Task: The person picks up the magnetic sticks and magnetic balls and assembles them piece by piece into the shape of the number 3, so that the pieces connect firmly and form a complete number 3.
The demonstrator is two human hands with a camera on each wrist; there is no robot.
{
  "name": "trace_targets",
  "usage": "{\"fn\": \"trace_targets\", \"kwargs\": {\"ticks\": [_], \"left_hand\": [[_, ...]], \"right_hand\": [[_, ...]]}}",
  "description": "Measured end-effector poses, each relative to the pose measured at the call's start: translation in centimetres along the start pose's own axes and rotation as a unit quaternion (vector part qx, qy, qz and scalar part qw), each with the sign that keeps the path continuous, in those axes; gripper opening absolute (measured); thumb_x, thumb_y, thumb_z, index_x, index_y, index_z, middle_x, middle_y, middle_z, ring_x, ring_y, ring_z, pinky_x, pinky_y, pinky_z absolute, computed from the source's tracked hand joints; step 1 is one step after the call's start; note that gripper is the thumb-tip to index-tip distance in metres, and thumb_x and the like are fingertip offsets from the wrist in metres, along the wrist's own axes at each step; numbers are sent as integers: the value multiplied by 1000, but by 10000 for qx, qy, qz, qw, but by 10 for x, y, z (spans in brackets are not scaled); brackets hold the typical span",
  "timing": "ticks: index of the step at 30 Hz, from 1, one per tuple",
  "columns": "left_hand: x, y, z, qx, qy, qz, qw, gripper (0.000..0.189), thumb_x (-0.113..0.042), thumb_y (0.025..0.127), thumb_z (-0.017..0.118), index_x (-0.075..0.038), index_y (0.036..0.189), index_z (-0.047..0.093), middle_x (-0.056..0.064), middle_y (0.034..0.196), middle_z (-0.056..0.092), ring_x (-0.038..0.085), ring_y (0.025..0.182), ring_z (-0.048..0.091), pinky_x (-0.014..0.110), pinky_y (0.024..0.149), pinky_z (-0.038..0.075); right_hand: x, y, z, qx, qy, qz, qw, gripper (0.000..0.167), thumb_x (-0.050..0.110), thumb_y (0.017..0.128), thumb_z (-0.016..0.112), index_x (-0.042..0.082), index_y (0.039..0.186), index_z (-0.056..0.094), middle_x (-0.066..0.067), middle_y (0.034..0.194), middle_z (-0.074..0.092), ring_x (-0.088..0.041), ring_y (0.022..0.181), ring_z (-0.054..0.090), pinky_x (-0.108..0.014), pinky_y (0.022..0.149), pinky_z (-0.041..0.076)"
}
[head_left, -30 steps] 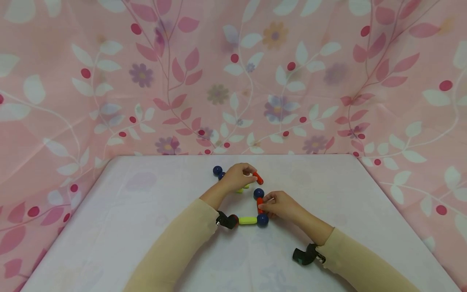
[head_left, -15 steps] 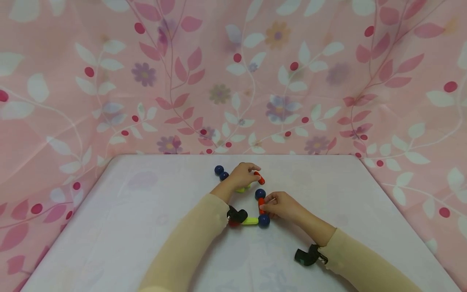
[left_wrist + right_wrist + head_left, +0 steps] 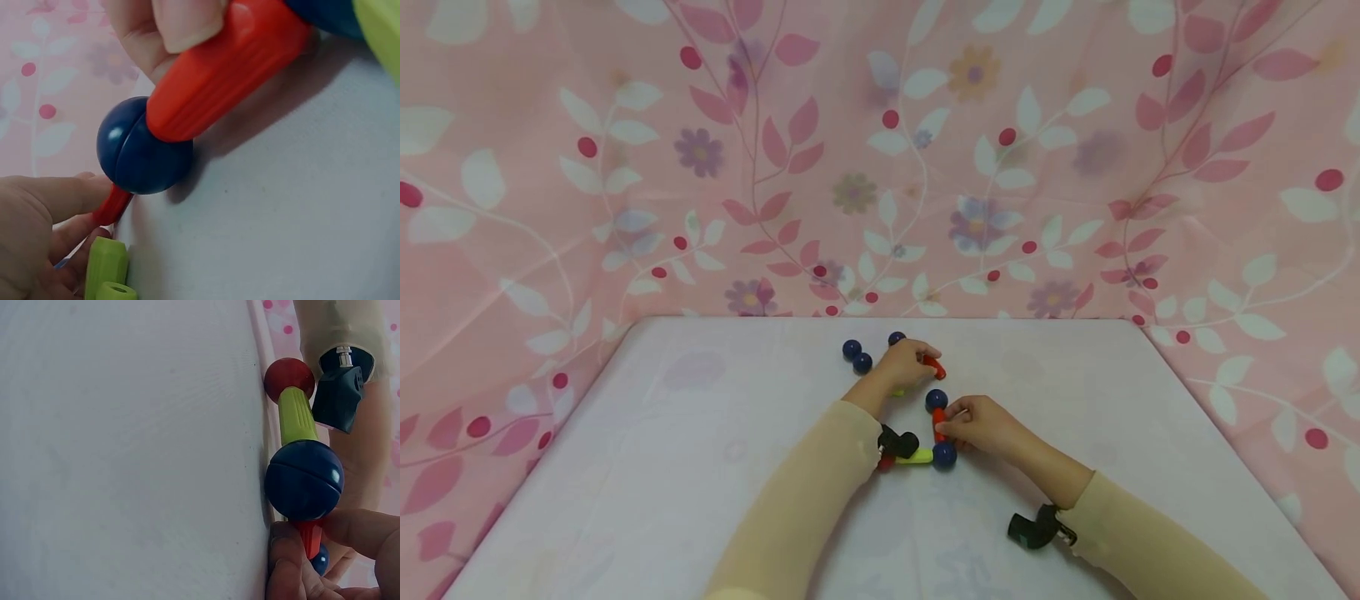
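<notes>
My left hand [image 3: 904,362] pinches a loose red magnetic rod [image 3: 935,367] near the back of the table; its fingers lie on both sides of the rod in the left wrist view. My right hand [image 3: 981,423] pinches another red magnetic rod [image 3: 225,69], which joins a far blue ball [image 3: 144,147] to a near blue ball [image 3: 304,479]. From the near ball a yellow-green rod [image 3: 296,415] runs to a red ball [image 3: 289,381]. The left wrist camera partly covers the red ball in the head view.
Two blue balls [image 3: 852,350] touch behind my left wrist, and another blue ball [image 3: 897,338] shows past my left hand. Loose yellow-green rods [image 3: 105,265] lie under that hand. A floral cloth [image 3: 880,167] hangs behind the white table [image 3: 715,467].
My left forearm has shifted right, and the left fingers have closed in on the loose red rod. A blue ball behind that hand has come into view. The right hand has stayed nearly still.
</notes>
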State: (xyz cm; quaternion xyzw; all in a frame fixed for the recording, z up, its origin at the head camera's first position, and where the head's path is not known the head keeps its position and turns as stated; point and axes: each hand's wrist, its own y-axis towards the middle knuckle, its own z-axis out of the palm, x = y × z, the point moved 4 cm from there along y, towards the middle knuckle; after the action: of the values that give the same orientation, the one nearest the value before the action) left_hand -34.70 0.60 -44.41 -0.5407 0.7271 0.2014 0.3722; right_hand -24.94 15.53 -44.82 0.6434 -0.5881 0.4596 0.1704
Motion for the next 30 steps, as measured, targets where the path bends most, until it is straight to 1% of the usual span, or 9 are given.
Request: {"fn": "trace_targets", "kwargs": {"ticks": [3,6,15,21,25,30], "left_hand": [[1,0,1,-41,101,-88,9999,28,-14,94,70,-15,122,72,4,120,65,19,102,56,35,97,46],[2,1,2,-109,128,-123,9998,24,-14,94,70,-15,118,73,3,116,67,19,100,57,34,95,47],[3,2,4,-196,363,-45,9991,17,-18,89,77,-15,105,72,2,105,67,18,94,58,33,91,48],[2,1,5,-267,534,-37,9982,15,-20,87,80,-15,96,69,1,99,67,17,88,57,31,85,47],[3,2,5,-255,619,-38,9978,18,-22,86,81,-15,97,70,0,95,66,17,86,57,31,83,47],[3,3,6,-120,822,-5,9965,21,-26,87,80,-15,106,75,0,100,68,16,90,58,31,88,47]], "right_hand": [[0,0,0,22,-16,-19,10000,27,18,93,73,-1,108,63,-3,71,68,-16,63,60,-29,62,52],[0,0,0,-3,-50,6,10000,25,18,93,73,-1,107,64,-3,70,67,-16,63,60,-29,62,52],[-3,0,1,11,4,-50,10000,23,17,92,74,-1,104,64,-2,71,68,-14,61,59,-28,60,50],[-3,-1,2,34,22,-21,10000,23,17,92,74,0,103,65,-2,70,68,-14,61,58,-28,60,50],[-2,-2,2,56,21,-28,10000,23,17,92,74,-1,104,65,-2,70,68,-14,61,58,-27,60,50],[-2,-2,1,39,18,-9,10000,23,16,92,74,-1,104,65,-2,70,67,-15,61,58,-28,60,50]]}}
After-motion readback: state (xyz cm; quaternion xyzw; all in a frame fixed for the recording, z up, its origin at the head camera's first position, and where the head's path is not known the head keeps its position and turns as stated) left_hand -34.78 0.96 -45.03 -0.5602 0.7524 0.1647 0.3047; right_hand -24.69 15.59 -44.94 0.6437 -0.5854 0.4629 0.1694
